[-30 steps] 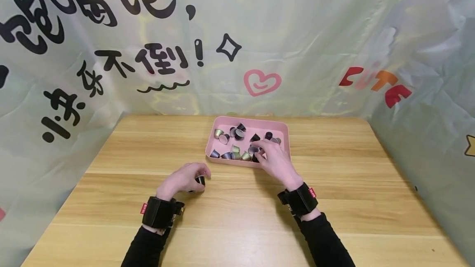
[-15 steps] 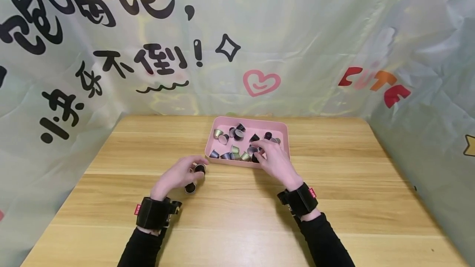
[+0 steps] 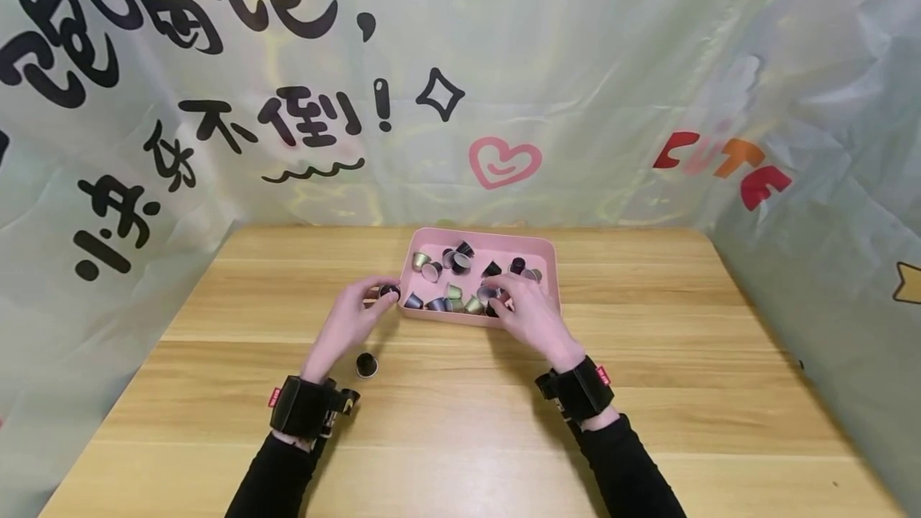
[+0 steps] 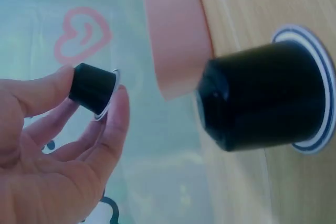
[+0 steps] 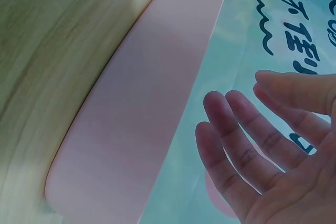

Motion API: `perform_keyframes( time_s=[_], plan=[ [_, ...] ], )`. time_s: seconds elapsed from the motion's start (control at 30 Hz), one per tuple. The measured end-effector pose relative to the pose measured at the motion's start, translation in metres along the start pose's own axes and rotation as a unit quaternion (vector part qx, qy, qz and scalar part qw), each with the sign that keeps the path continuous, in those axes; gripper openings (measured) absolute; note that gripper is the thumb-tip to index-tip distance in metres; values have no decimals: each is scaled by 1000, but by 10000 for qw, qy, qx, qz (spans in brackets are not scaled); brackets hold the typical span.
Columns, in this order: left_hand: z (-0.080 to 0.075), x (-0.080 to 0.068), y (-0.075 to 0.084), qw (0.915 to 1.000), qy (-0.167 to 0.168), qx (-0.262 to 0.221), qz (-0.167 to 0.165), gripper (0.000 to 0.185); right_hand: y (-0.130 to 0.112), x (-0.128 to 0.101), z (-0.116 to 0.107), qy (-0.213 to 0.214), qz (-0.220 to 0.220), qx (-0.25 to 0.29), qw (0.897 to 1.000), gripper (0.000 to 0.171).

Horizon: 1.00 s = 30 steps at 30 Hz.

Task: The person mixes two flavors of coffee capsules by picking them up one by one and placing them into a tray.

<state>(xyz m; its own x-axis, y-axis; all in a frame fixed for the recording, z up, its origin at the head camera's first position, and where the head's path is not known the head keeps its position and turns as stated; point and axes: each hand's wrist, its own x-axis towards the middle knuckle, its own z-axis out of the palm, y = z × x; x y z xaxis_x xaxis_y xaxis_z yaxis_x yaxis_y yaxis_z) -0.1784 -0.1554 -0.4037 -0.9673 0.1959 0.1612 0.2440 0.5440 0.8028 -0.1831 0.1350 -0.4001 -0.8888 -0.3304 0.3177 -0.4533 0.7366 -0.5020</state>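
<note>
**Black capsule pinched at tray's left edge; one more standing on table**

Left hand [image 3: 345,326] raised at about 9 o'clock of the pink tray [image 3: 547,250], pinching a black capsule [image 3: 389,292] between thumb and fingertips; same pinch plain in the left wrist view, capsule [image 4: 93,88] held sideways, foil rim toward the index finger, remaining fingers loosely curled beneath; held just outside the tray's left wall, close to it but not over the inside as far as can be told. Second black capsule [image 3: 367,364] standing alone on the wooden table [image 3: 216,390], at about 7 o'clock of the tray and just beside the left wrist; looming large in the left wrist view [image 4: 262,100], wide rim down on the wood.

Right hand [image 3: 528,314] lying over the tray's near edge at about 5 o'clock, fingertips among the loose capsules [image 3: 446,298]; from the right wrist view, fingers [image 5: 236,129] straight and slightly spread, nothing visibly gripped; whether a fingertip touches a capsule, cannot tell.

Judged by how things lie: many capsules, dark, grey and gold-green, heaped without order inside the tray; only two outside it, one in hand, one on the table; most of the sorting or moving apparently left to do; direction of travel for the held capsule not readable from these views.
</note>
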Motion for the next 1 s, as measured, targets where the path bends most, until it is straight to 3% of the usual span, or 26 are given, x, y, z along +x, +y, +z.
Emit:
perform_keyframes(
  time_s=[0.23, 0.5, 0.77, 1.0],
  plan=[
    [4, 19, -3, 9987, -49, -67, 493, 31, 1, 1, 2, 19, -61, 19, 10000, 31],
    [9, 35, -13, 9965, -431, 301, 654, 30, 0, 1, 2, 2, -137, 89, 9999, 31],
    [13, 40, -20, 9935, -692, 728, 542, 30, -1, 1, 2, -39, -102, 55, 9999, 30],
    [14, 42, -25, 9893, -751, 944, 821, 30, -1, 2, 3, -121, -36, 61, 9999, 31]
  ],
)
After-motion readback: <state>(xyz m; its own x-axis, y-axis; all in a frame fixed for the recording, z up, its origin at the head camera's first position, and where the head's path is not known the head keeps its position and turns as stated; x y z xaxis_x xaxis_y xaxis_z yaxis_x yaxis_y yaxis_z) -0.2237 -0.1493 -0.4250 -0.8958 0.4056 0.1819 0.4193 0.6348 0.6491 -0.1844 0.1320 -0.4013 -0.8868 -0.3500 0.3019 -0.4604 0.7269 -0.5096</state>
